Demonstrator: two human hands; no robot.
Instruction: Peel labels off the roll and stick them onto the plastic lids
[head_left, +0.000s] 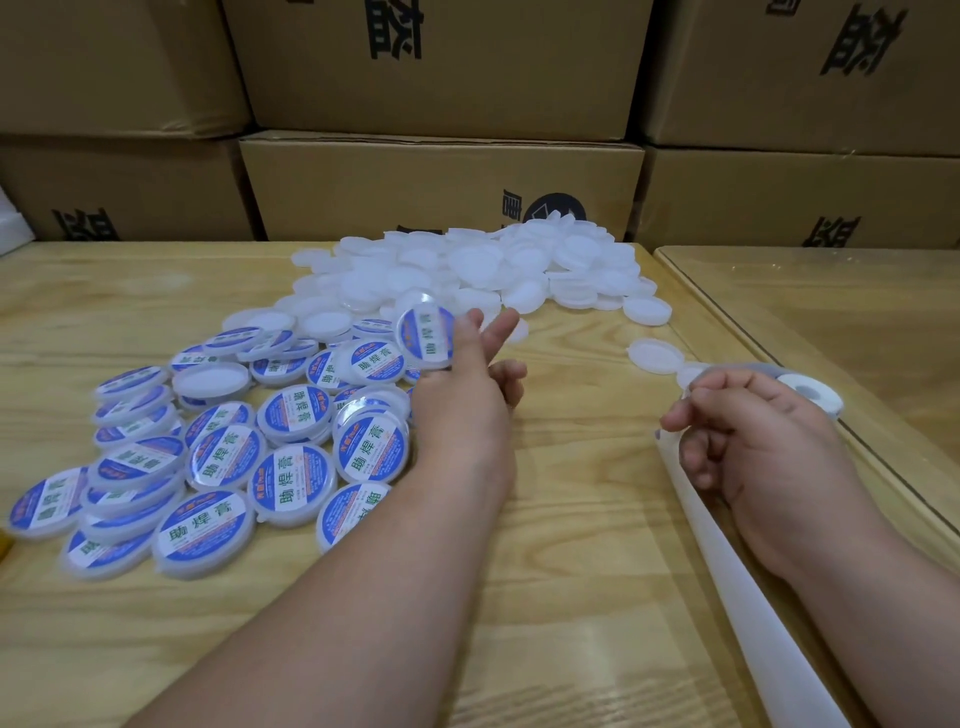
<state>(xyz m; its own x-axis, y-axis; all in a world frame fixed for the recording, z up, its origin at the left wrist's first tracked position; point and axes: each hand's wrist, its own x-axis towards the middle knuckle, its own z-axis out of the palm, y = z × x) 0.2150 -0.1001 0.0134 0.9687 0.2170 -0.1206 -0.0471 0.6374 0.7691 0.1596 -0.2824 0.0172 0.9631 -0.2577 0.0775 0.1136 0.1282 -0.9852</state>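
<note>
A heap of blank white plastic lids (488, 265) lies at the back of the wooden table (571, 519). To the left, several lids with blue-and-white labels (291, 467) are spread out. My left hand (467, 395) reaches over them with index and middle fingers straight. A labelled lid (423, 338) is tilted and blurred at those fingertips; the thumb is hidden behind it. My right hand (769, 452) is curled, thumb and forefinger pinching the white backing strip (748, 582). The label roll (813, 392) sits just behind that hand. One blank lid (654, 356) lies apart beside it.
Stacked cardboard boxes (441, 182) form a wall along the table's far edge. A second table top (831, 322) adjoins on the right, past a seam. The white backing strip trails toward the bottom right corner.
</note>
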